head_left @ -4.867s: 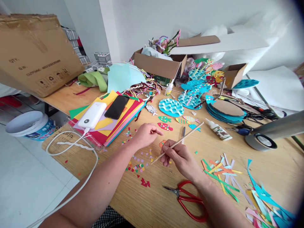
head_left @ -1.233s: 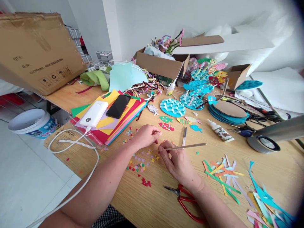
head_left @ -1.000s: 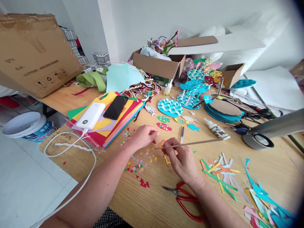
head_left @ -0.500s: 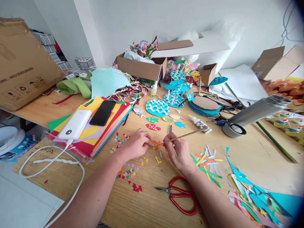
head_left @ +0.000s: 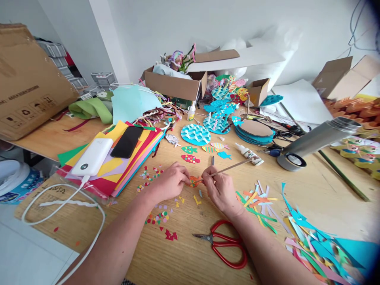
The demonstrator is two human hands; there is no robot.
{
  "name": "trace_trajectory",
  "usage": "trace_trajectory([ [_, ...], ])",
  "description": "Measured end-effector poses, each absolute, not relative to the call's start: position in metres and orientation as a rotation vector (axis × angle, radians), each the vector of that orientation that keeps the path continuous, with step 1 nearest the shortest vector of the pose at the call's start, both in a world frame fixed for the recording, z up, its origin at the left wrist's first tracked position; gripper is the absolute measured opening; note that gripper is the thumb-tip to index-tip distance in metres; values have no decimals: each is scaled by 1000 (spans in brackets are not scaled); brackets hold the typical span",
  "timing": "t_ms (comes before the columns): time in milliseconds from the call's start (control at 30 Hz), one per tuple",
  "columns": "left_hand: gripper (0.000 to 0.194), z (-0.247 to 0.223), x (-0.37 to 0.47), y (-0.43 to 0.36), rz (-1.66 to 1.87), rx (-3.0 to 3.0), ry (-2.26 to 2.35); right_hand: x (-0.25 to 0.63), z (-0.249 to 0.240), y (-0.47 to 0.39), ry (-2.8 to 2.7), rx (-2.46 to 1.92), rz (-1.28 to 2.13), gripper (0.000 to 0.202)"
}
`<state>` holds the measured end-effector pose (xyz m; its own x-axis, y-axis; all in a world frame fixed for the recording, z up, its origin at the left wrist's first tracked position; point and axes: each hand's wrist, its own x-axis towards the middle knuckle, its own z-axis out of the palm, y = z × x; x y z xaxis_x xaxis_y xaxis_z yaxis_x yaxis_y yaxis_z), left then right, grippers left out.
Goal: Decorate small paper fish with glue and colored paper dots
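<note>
A small orange paper fish (head_left: 194, 181) with bits of green and yellow on it lies flat on the table between my hands. The curled fingers of my left hand (head_left: 172, 180) are closed at its left edge and hold it down. Pinched in my right hand (head_left: 219, 187) is a thin wooden stick (head_left: 230, 168), its lower tip at the orange fish and its other end rising to the right. Just beyond lie finished-looking paper fish, among them a red one (head_left: 190, 158), a green one (head_left: 189, 149) and a blue one (head_left: 224, 155).
Red-handled scissors (head_left: 228, 243) lie near my right forearm. Paper dots (head_left: 160, 217) and strips (head_left: 259, 204) are scattered around. A glue bottle (head_left: 249, 153), a steel flask (head_left: 322, 138), a phone (head_left: 127, 141) and a white power bank (head_left: 92, 156) with a looping cable stand or lie farther out.
The view has shifted very slightly. My right hand and the stick have moved a little to the left; my left hand stays at the orange fish.
</note>
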<state>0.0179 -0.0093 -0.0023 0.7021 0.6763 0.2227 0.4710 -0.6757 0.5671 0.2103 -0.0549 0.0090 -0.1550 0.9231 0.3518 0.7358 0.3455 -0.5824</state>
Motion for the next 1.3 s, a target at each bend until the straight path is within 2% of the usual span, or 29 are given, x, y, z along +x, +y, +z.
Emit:
trace_trajectory([
  [1300,35,-3,18,-11,569,2440,912,207,8,-55,-1941,-1443,375,26],
])
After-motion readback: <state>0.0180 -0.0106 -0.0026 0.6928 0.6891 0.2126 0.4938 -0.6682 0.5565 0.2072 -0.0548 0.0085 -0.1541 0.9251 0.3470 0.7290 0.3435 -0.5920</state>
